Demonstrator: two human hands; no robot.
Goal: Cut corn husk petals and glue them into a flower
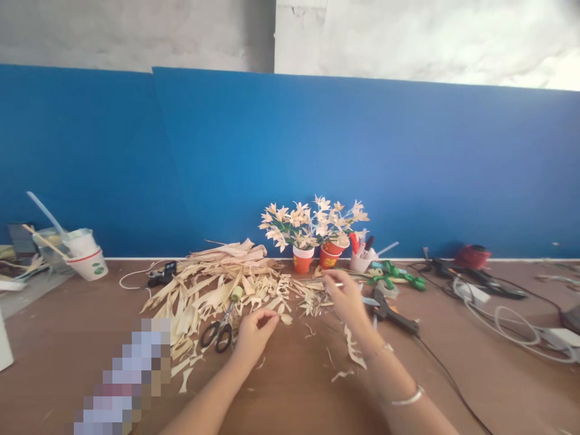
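My left hand (257, 331) hovers over the table's near middle, thumb and fingers pressed together. Whatever may be in that pinch is too small to make out. Black-handled scissors (223, 329) lie just left of it, beside a heap of dry, pale husk strips (203, 296). Farther forward, my right hand (345, 297) is closed near a pile of small husk pieces (313, 297). A tiny white bit shows at its fingers, its kind unclear. Behind stand pale husk flowers (296, 219) in a red paper cup (302, 261) and another red cup (330, 257).
A glue gun (393, 314) lies right of my right arm, its cord running forward. Green tape-like pieces (394, 275) and a white cup of pens (360, 261) are behind it. White cables (507, 326) spread at right. A white paper cup (88, 263) stands left. A blue panel (217, 151) closes the back.
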